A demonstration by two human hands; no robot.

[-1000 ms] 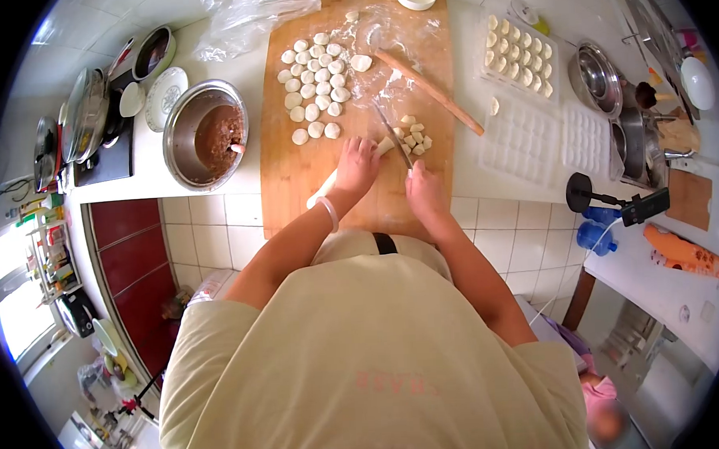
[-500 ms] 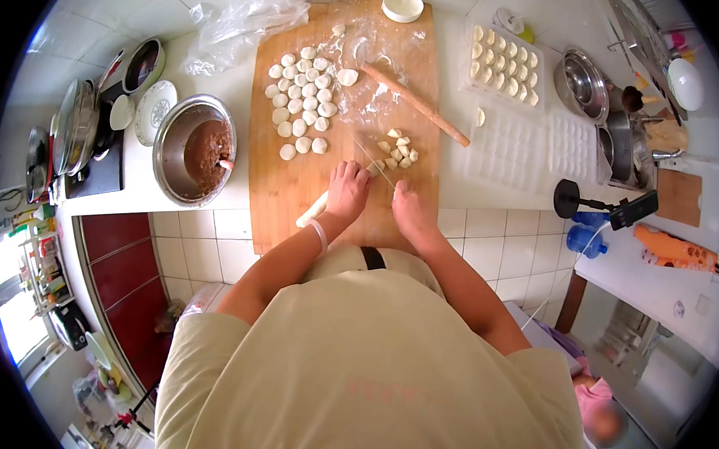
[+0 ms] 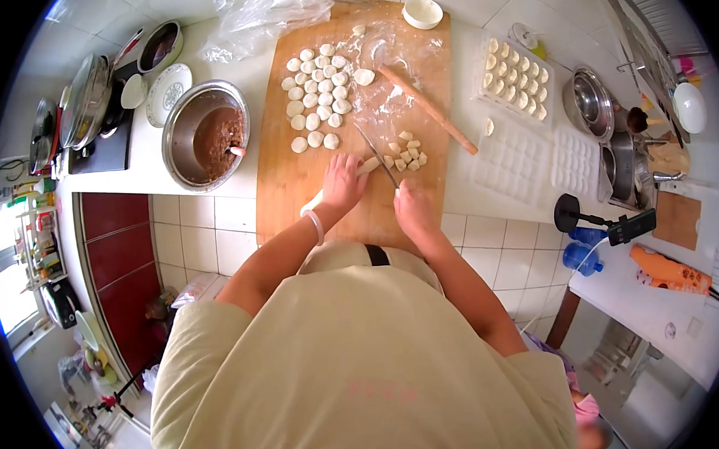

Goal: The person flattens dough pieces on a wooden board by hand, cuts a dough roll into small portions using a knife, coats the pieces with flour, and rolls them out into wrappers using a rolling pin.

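Note:
My left hand (image 3: 345, 182) is wrapped over a roll of dough (image 3: 368, 165) on the wooden board (image 3: 295, 215). The roll's right end sticks out past my fingers beside the blade. My right hand (image 3: 414, 208) grips a knife (image 3: 379, 157), its blade slanting up and to the left at the dough's end. Several small cut dough pieces (image 3: 408, 152) lie just right of the blade. Flattened round dough discs (image 3: 319, 88) cover the board's upper left. A rolling pin (image 3: 428, 109) rests at an angle on the right part of the board.
Left of the board stands a metal bowl (image 3: 168, 144) of brown filling. At the right are a tray of dumplings (image 3: 516, 80), white moulded trays (image 3: 513, 165) and metal bowls (image 3: 591, 102). A phone on a stand (image 3: 631, 226) is at the lower right; part of another person (image 3: 586, 409) shows below.
The view has shifted about. Both hands have stayed close to the dough, and the knife has changed position slightly at its end. More of the roll now shows between my left fingers and the blade.

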